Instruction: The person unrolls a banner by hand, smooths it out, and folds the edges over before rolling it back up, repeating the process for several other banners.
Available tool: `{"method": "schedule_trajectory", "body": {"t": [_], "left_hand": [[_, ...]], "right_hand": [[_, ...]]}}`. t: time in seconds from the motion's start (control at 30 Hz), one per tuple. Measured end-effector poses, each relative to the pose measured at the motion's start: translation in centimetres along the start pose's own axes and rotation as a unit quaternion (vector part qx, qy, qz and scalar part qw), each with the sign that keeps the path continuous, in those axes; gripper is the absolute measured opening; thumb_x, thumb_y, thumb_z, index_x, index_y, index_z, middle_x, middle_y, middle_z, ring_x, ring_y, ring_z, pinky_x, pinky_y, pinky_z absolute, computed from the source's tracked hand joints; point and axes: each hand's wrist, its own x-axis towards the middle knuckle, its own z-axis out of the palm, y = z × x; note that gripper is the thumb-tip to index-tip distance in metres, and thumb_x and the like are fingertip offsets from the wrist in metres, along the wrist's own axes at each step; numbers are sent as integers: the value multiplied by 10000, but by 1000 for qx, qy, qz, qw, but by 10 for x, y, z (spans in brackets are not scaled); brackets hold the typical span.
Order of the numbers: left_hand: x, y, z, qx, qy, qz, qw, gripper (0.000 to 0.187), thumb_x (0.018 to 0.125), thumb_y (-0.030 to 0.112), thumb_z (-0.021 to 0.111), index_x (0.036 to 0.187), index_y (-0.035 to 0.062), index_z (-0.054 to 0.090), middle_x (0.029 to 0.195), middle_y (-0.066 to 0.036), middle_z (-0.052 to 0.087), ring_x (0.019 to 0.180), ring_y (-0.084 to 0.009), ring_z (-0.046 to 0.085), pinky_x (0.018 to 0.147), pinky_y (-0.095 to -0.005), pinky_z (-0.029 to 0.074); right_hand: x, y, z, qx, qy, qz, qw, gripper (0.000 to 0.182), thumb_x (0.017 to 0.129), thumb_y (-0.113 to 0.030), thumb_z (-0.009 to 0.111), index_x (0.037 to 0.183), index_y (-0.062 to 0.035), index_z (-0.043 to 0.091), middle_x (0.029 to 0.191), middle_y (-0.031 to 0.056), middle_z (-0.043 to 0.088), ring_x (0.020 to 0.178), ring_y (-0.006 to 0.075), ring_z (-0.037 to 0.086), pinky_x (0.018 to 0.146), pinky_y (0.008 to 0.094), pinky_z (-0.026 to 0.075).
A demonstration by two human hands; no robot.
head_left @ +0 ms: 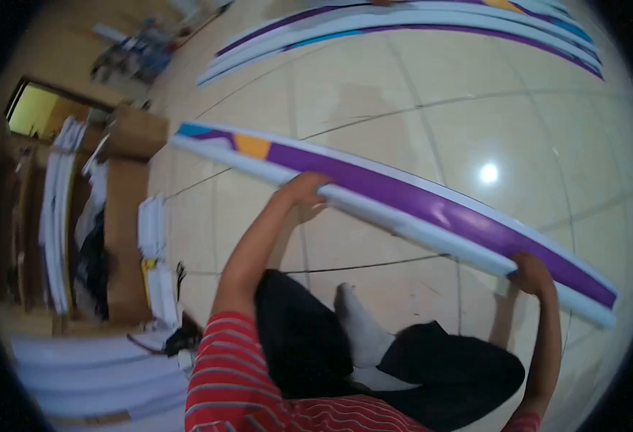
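Observation:
A long rolled-up printed banner point(403, 183), white with a purple band and an orange and blue end, slants across the floor in front of my crossed legs. My left hand point(306, 191) is closed on its white near edge, left of the middle, with the thumb side toward the roll. Farther right, my right hand point(532, 275) grips the same near edge close to the right end, its fingertips hidden beneath the roll.
Similar long rolls point(403, 18) lie on the tiled floor point(360, 115) at the top, a hand at their far edge. Cardboard boxes point(127, 237), white tubes point(59, 216) and a black plastic bag point(93, 270) stand at left. White sheets point(100, 374) lie at lower left.

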Motion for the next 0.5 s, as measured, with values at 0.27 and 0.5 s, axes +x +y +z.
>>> {"method": "schedule_trajectory", "body": {"t": [0.27,0.5], "left_hand": [[25,20,-2,52,53,10,997,691,622,197,771,1264,64,553,1290,-213,531,1229,-385,484,1031,-441,419],[8,21,15,109,136,62,983,706,600,118,746,1267,84,518,1231,-195,525,1173,-376,505,1008,-471,417]], "right_hand": [[26,-17,19,-118,175,31,977,765,644,-156,769,1329,-40,448,1246,241,523,1158,431,497,978,540,410],[-74,138,66,-75,250,184,948,677,673,-102,762,1291,-52,492,1329,214,498,1277,399,426,1098,540,294]]}}
